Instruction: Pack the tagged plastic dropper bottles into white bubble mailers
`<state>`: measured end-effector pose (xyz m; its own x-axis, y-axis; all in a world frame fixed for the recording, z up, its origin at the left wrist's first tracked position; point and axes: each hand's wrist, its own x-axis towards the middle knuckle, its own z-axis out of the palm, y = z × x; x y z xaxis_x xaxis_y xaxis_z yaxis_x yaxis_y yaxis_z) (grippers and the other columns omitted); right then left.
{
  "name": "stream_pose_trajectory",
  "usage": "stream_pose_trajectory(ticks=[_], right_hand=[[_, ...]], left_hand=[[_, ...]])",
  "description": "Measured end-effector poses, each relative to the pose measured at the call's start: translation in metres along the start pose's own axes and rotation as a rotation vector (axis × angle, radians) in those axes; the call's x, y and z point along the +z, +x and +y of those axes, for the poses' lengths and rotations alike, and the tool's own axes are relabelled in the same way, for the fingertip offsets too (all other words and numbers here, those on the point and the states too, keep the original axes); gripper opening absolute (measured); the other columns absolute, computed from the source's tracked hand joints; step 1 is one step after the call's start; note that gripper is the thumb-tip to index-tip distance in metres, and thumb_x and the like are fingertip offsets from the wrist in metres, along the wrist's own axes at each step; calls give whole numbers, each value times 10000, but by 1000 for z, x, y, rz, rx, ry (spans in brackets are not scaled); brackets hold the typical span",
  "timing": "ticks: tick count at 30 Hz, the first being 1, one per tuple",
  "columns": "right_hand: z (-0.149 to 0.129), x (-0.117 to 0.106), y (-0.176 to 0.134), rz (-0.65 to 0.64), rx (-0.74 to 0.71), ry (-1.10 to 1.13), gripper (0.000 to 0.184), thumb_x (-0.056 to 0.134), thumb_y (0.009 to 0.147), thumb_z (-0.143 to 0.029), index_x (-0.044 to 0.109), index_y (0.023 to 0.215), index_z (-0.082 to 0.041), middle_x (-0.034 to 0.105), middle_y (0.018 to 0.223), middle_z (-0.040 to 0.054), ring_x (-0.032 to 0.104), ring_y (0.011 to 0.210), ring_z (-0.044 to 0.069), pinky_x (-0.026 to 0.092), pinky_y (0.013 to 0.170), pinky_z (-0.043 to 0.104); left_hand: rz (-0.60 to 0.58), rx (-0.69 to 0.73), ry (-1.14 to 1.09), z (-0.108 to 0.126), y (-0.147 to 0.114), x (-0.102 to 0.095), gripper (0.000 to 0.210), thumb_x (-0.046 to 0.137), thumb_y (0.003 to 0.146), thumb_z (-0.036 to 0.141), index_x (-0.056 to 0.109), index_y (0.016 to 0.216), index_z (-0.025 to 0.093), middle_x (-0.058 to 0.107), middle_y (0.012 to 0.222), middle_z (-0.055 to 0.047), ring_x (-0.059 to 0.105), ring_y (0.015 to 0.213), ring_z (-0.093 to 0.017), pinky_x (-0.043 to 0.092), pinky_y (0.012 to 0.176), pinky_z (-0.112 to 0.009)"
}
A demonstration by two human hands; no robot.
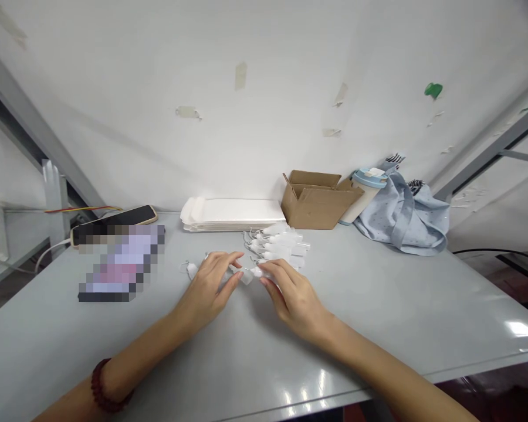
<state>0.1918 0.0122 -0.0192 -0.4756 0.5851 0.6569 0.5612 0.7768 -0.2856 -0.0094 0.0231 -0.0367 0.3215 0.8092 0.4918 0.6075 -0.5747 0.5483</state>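
My right hand (pixel 297 302) pinches a small white plastic piece (pixel 257 272) between thumb and fingertips. A thin wire points from it towards my left hand (pixel 211 284), whose thumb and index fingertip are curved and apart close to that wire. Under and behind the left fingers lies another white piece (pixel 192 269) with a thin wire loop, partly hidden. Just beyond my right hand is a pile of similar white pieces (pixel 281 243) with wire ends. Some translucent material shows between the hands; its shape is unclear.
Flat white packages (pixel 237 212) are stacked by the wall. To their right stand an open cardboard box (pixel 314 205), a cup with a blue lid (pixel 364 190) and a light-blue cloth bag (pixel 405 214). A phone (pixel 136 218) and a blurred-out device (pixel 121 264) lie on the left.
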Motion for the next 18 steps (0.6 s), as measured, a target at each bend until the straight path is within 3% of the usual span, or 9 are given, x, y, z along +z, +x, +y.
stream_pose_trajectory(ticks=[5, 11, 18], right_hand=[[1, -1, -1, 13, 5, -21, 188, 390, 959, -146, 485, 1122, -154, 635, 900, 108, 621, 780, 180, 537, 632, 292], [3, -1, 0, 8, 34, -37, 179, 376, 966, -167, 497, 1099, -162, 642, 867, 95, 623, 751, 173, 527, 615, 277], [3, 0, 0, -10, 44, -49, 189, 360, 973, -189, 510, 1082, -153, 646, 863, 99, 625, 743, 173, 517, 607, 270]], left_hand=[[55, -119, -32, 3, 0, -4, 306, 440, 928, 340, 550, 1173, 193, 640, 981, -66, 587, 965, -217, 527, 624, -291], [92, -79, -42, 10, 1, -9, 187, 478, 915, 325, 619, 957, 209, 665, 944, -47, 597, 943, -197, 521, 703, -282], [84, -50, -83, 10, 0, -11, 207, 428, 941, 265, 617, 882, 204, 662, 891, -38, 568, 936, -188, 473, 803, -307]])
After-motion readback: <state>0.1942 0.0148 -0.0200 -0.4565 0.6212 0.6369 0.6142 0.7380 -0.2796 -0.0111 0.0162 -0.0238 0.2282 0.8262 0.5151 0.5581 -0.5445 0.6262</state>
